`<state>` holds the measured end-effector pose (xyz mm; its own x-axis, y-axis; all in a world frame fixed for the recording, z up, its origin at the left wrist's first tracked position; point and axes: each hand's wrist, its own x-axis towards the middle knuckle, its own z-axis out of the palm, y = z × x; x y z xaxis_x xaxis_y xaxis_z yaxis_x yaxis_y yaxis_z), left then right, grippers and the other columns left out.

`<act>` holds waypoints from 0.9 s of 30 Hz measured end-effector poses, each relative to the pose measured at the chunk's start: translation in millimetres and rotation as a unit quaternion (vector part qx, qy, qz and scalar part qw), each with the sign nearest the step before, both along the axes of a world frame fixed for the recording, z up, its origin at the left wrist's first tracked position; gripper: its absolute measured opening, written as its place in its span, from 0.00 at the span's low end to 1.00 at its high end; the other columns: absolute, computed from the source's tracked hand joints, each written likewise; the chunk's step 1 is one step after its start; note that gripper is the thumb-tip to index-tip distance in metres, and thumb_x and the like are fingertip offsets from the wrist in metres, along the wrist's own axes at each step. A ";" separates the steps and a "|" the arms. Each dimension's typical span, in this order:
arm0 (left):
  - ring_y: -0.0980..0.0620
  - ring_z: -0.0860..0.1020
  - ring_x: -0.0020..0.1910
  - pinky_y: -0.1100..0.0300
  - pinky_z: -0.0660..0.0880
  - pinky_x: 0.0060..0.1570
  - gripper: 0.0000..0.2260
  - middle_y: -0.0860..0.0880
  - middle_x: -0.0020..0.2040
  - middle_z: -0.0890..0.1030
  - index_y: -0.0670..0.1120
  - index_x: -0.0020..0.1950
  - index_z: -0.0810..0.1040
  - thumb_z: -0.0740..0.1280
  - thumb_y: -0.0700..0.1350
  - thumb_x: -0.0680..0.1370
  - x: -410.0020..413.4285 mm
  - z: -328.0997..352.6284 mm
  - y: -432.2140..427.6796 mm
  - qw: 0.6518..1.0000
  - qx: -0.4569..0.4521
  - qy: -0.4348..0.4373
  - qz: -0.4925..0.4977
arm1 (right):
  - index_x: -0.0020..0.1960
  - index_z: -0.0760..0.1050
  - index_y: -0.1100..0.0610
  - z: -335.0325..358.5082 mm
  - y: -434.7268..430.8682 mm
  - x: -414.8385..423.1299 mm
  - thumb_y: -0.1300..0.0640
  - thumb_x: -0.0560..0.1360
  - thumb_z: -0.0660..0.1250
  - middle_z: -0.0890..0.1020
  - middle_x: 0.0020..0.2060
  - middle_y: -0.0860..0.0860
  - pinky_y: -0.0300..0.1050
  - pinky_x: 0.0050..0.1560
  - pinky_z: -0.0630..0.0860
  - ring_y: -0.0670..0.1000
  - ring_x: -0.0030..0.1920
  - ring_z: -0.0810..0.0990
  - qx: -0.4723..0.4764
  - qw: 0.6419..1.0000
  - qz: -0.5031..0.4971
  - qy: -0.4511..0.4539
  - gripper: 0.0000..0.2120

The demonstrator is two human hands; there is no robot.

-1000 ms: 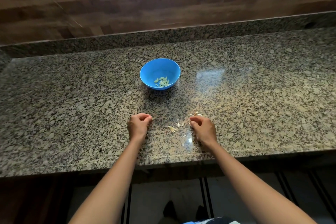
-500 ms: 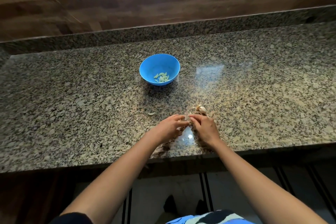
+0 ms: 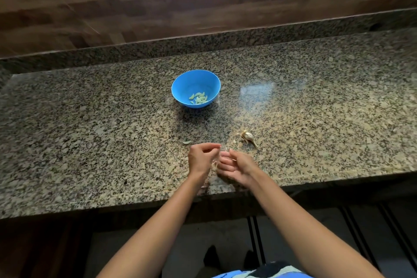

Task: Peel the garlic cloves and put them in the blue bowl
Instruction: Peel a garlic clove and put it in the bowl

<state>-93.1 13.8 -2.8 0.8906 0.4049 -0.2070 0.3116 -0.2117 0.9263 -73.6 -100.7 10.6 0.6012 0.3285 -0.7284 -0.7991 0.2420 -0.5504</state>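
The blue bowl (image 3: pixel 195 79) stands on the granite counter with several peeled garlic cloves (image 3: pixel 199 98) in it. My left hand (image 3: pixel 201 157) hovers near the counter's front edge. Its fingers are curled, and thumb and forefinger pinch a thin scrap of garlic skin (image 3: pixel 223 149). My right hand (image 3: pixel 237 166) is right beside it, palm up with relaxed fingers, and pale skin flakes (image 3: pixel 215 164) show between the two hands. One peeled clove (image 3: pixel 186 142) lies on the counter just left of my left hand. A garlic bulb remnant (image 3: pixel 248 137) with its stem lies beyond my right hand.
The granite counter (image 3: pixel 90 133) runs wide to both sides, with a raised granite ledge and a wooden wall behind it. A bright glare patch sits right of the bowl. The counter's front edge is just under my wrists, with dark floor below.
My left hand moved right from the counter to meet my right hand, leaving the peeled clove behind. My right hand turned palm up. The bulb remnant came into view.
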 end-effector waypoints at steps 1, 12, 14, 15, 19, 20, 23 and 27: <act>0.56 0.81 0.42 0.69 0.76 0.38 0.07 0.48 0.45 0.84 0.43 0.49 0.82 0.69 0.35 0.73 -2.0 3.9 -7.2 1.000 -0.009 -0.009 -0.022 | 0.48 0.73 0.64 1.7 -0.4 0.3 0.54 0.81 0.51 0.79 0.34 0.58 0.53 0.49 0.78 0.55 0.37 0.78 0.024 0.999 -0.002 0.026 0.17; 0.59 0.80 0.45 0.48 0.51 0.73 0.10 0.52 0.48 0.84 0.50 0.59 0.79 0.64 0.46 0.78 -16.5 1.2 -17.8 0.967 0.186 -0.076 -0.154 | 0.42 0.73 0.64 -5.6 -13.6 2.9 0.59 0.78 0.60 0.78 0.36 0.60 0.49 0.34 0.81 0.55 0.37 0.80 0.136 0.980 -0.095 0.113 0.09; 0.63 0.78 0.46 0.44 0.54 0.72 0.12 0.52 0.51 0.83 0.51 0.61 0.77 0.63 0.46 0.79 -14.7 1.1 -14.9 0.971 0.162 -0.066 -0.162 | 0.45 0.74 0.65 -6.9 -13.9 4.9 0.59 0.78 0.60 0.79 0.38 0.61 0.48 0.33 0.81 0.56 0.36 0.82 0.129 0.982 -0.092 0.099 0.09; 0.65 0.77 0.46 0.43 0.60 0.70 0.12 0.54 0.52 0.82 0.52 0.61 0.77 0.63 0.46 0.78 -13.8 1.0 -13.4 0.975 0.140 -0.068 -0.156 | 0.45 0.74 0.65 -7.4 -14.0 6.0 0.59 0.78 0.60 0.79 0.38 0.61 0.48 0.33 0.81 0.56 0.35 0.83 0.128 0.983 -0.092 0.093 0.09; 0.63 0.79 0.49 0.55 0.75 0.59 0.12 0.55 0.50 0.82 0.50 0.58 0.79 0.69 0.41 0.75 -11.6 3.9 -12.7 0.984 0.091 -0.071 -0.133 | 0.48 0.75 0.66 -9.1 -15.5 8.4 0.60 0.79 0.58 0.81 0.39 0.61 0.47 0.37 0.81 0.55 0.38 0.83 0.134 0.984 -0.083 0.077 0.10; 0.62 0.78 0.50 0.61 0.75 0.56 0.12 0.53 0.51 0.82 0.49 0.56 0.80 0.69 0.41 0.74 -11.0 5.4 -12.9 0.983 0.100 -0.075 -0.132 | 0.51 0.75 0.66 -10.3 -15.5 8.6 0.60 0.79 0.58 0.81 0.42 0.61 0.48 0.39 0.81 0.55 0.41 0.83 0.141 0.984 -0.079 0.077 0.11; 0.58 0.78 0.48 0.66 0.74 0.50 0.08 0.49 0.50 0.82 0.45 0.53 0.81 0.69 0.42 0.74 -6.1 11.6 -13.0 0.989 0.027 -0.082 -0.122 | 0.52 0.75 0.66 -14.1 -14.9 9.0 0.60 0.79 0.58 0.81 0.44 0.62 0.51 0.44 0.81 0.57 0.44 0.83 0.146 0.983 -0.082 0.078 0.10; 0.55 0.78 0.54 0.63 0.76 0.53 0.12 0.48 0.57 0.80 0.42 0.62 0.75 0.61 0.42 0.79 -3.4 7.5 -5.0 0.997 0.025 -0.068 -0.024 | 0.50 0.76 0.68 -13.7 -18.9 9.6 0.60 0.79 0.57 0.81 0.41 0.62 0.50 0.44 0.80 0.57 0.38 0.83 0.159 0.977 -0.115 0.085 0.13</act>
<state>-96.6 8.8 4.7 0.9278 0.3677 -0.0635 0.1724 -0.2713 0.9469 -64.0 -119.6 -3.1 0.5656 0.4255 -0.7065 -0.7766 0.5630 -0.2826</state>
